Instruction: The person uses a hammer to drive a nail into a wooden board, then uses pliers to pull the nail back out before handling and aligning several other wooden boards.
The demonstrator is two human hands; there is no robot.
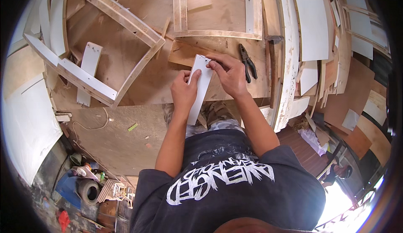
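Note:
A narrow white board (200,88) slants from the workbench's near edge toward my lap, its far end resting over a loose brown plywood piece (180,53). My left hand (184,91) grips it by the left edge, thumb on the white face. At the far end, my right hand (229,74) has thumb and forefinger pinched together over the board's corner; whatever is between them is too small to make out. Small dark spots mark that end. Black-handled pliers (247,63) lie just right of my right hand. Farther right is a hammer (273,65).
Wooden frames stand on the bench (138,77): an angled one (138,73) at left, a rectangular one (218,34) ahead. Another white strip (89,67) lies inside the left frame. Sheets and offcuts (310,18) crowd the right side. A cord (90,128) trails on the floor.

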